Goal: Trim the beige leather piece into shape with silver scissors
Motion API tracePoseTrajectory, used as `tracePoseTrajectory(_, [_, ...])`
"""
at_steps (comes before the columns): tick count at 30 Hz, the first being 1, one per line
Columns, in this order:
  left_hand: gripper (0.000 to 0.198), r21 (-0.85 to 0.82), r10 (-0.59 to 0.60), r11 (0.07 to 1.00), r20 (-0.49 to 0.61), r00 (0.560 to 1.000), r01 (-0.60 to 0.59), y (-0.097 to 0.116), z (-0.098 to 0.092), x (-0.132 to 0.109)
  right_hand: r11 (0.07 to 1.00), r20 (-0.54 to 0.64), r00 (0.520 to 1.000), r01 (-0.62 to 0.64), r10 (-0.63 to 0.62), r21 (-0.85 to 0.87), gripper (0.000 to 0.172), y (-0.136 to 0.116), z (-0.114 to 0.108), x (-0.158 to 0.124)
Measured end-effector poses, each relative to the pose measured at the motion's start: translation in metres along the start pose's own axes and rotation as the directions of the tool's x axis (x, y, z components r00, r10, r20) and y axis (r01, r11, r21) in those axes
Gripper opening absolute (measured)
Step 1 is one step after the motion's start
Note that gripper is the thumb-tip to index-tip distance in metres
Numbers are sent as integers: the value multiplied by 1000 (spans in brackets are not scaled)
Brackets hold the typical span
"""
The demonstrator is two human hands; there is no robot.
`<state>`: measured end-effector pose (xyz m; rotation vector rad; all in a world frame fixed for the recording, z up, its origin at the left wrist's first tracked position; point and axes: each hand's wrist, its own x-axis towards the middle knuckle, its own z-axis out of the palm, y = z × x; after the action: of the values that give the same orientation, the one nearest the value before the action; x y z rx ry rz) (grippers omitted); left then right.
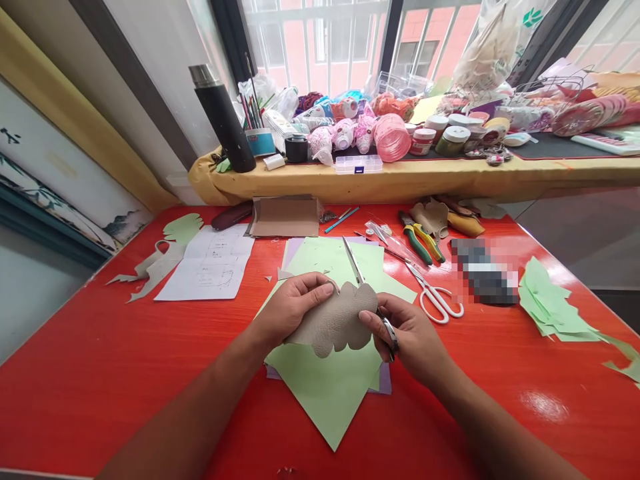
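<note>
1. Both hands work over the middle of the red worktop [100, 373]. The left hand [293, 308] is closed, its fingers pinching a beige suede piece [333, 320]. The right hand [413, 333] is closed around the finger loops of small steel scissors [356, 267], whose long blade points toward the far edge, behind the piece.
2. Scalloped lobes already run along the suede's lower edge. How much remains uncut, I cannot tell.
3. A pale green paper sheet [330, 407] lies under the hands, cut to a point toward the near edge. Green offcuts [555, 307] lie by the right edge, and a cut green leaf shape [183, 228] lies by the left edge.
4. White-handled scissors [437, 300] and green-and-yellow pliers [417, 240] rest toward the far edge.
5. Beyond that edge, on a window ledge, a blue cup [260, 141] holds brushes. A clear compartment box [359, 164] and lidded jars [453, 140] stand nearby, their contents unclear.
</note>
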<state>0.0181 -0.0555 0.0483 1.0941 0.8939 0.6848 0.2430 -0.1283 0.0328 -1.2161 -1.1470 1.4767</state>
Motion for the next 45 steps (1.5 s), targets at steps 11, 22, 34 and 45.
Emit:
tracePoseTrajectory(11, [28,74,78,994,-36,996,-76,3,-3,2,1000,-56,998,-13,13,-3,42,-4,-1,0])
tracePoseTrajectory(22, [32,50,47,998,-43,998,-45,1,-6,3,1000,-48,999,12,-13,-16,40,-1,-2,1])
tracePoseTrajectory(34, [42,75,89,994,-77,993,-83,-1,-8,7,999,-45,999,10,-12,-44,38,2,-2,0])
tracePoseTrajectory(45, [34,63,63,996,-13,998,-62,4,-8,4,999,-58,998,-16,13,-48,42,-5,-1,0])
